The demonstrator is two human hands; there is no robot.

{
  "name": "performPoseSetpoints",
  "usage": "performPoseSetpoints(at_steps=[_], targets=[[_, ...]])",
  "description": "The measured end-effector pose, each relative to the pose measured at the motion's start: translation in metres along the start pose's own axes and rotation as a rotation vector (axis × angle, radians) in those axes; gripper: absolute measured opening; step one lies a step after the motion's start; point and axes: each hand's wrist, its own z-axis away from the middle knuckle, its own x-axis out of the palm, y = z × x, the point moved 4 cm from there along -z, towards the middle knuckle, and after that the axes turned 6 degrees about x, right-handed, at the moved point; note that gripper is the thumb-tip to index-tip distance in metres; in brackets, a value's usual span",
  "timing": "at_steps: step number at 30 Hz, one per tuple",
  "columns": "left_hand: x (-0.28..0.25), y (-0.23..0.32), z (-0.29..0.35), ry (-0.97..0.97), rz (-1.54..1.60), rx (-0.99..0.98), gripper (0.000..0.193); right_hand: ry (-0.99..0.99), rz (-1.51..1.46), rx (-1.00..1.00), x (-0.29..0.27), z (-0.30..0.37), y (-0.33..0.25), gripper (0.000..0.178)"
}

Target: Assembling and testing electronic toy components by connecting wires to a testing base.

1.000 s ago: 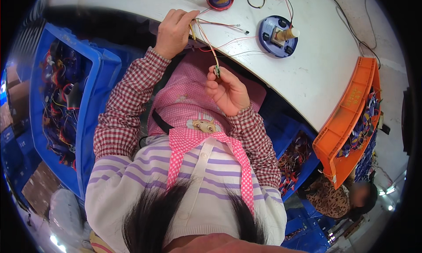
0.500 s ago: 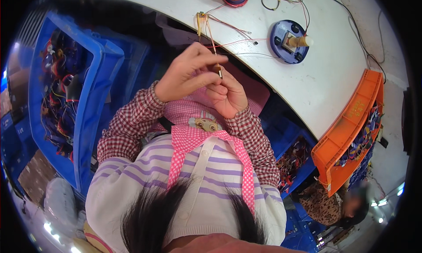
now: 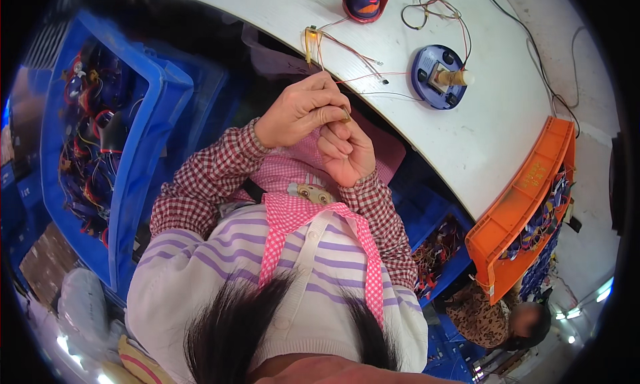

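My left hand [image 3: 300, 111] and my right hand [image 3: 348, 149] meet in front of my apron, just off the table's near edge. Both are closed, fingertips pinched together around a small circuit board [image 3: 346, 117]. Only a brown sliver of it shows; the fingers hide the rest. Thin red and dark wires [image 3: 360, 77] run near my hands over the table edge. Beyond them lies a small yellowish lit part [image 3: 311, 39] with several loose wire leads. A round blue base [image 3: 437, 84] with a cream cylinder on it sits further right, joined to wires.
A blue and orange figure in a red holder [image 3: 383, 12] stands at the far table edge. Blue bin [image 3: 143, 137] at left holds wired parts. An orange crate [image 3: 517, 204] with more parts is at right, above another person [image 3: 477, 314]. Black cables cross the table's right side.
My left fingers, spread before, have curled down over the circuit board, covering most of it. The view has shifted slightly, so the table items appear a little lower.
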Motion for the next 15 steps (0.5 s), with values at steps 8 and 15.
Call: performPoseSetpoints(at_steps=[8, 15], targets=[[-0.006, -0.004, 0.005, -0.05, -0.04, -0.067, 0.015, 0.353, 0.864, -0.354, 0.008, 0.017, -0.013, 0.018], [0.001, -0.007, 0.02, 0.0, 0.088, -0.153, 0.025, 0.387, 1.337, -0.578, 0.014, 0.018, -0.017, 0.02]])
